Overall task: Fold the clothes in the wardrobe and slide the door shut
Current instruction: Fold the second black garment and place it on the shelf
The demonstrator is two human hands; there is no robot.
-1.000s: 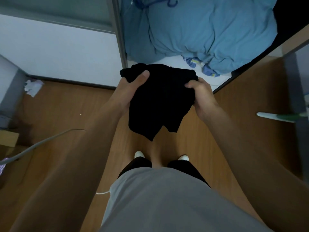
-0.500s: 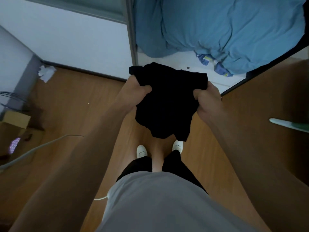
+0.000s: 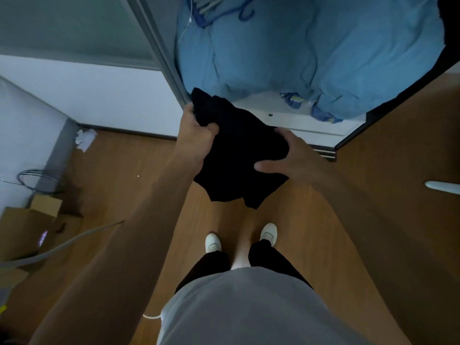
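A black garment point(image 3: 236, 155), bunched and partly folded, hangs in the air in front of the open wardrobe. My left hand point(image 3: 196, 135) grips its upper left part with curled fingers. My right hand point(image 3: 286, 158) holds its right side, thumb spread across the front and the other fingers behind the cloth. The garment's lower corners dangle above my feet. The wardrobe's sliding door point(image 3: 74, 33) stands to the left with its grey frame edge point(image 3: 159, 51) beside my left hand. Inside the wardrobe lies a large blue bundle of bedding point(image 3: 311, 53).
The white wardrobe floor point(image 3: 286, 115) lies just beyond the garment, with a small blue cloth item point(image 3: 296, 100) on it. A brown wooden panel point(image 3: 398, 145) stands at the right. Cardboard boxes point(image 3: 37, 220), a cable coil point(image 3: 37, 180) and crumpled paper point(image 3: 84, 138) lie at the left.
Both hands have carried the garment up and forward towards the wardrobe opening. My right hand has shifted from a fist on the top edge to a wider hold on the side.
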